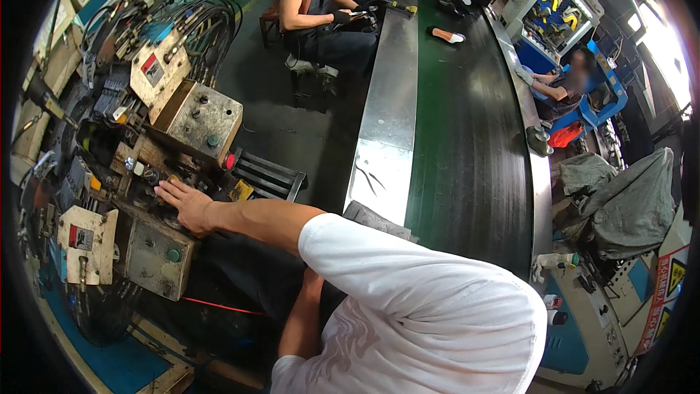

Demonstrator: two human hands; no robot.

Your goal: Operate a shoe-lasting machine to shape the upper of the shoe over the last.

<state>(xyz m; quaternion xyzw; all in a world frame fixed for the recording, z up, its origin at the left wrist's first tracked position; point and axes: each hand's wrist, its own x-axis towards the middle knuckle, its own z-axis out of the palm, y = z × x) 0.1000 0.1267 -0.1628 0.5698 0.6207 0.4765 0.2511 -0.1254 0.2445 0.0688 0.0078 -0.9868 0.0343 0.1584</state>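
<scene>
My right hand (191, 208) reaches left over the machine, palm down with its fingers stretched out and a little apart. It holds nothing that I can see. Its fingertips are at a dark, worn fixture (149, 175) between two grimy metal control boxes; whether they touch it I cannot tell. The farther box (200, 120) carries a green button, and a red knob sticks out beside it. A green button also sits on the nearer box (157, 259). Of my left arm only the forearm (302, 321) shows; the left hand is hidden behind my right arm and white sleeve.
Black hoses (211, 22) bundle above the machine. Right of me runs a dark green conveyor belt (467, 138) with a metal edge; a shoe upper (446, 35) lies on it. One person (321, 11) sits beyond, another (561, 87) works across the belt. A grey cloth (634, 204) covers equipment at right.
</scene>
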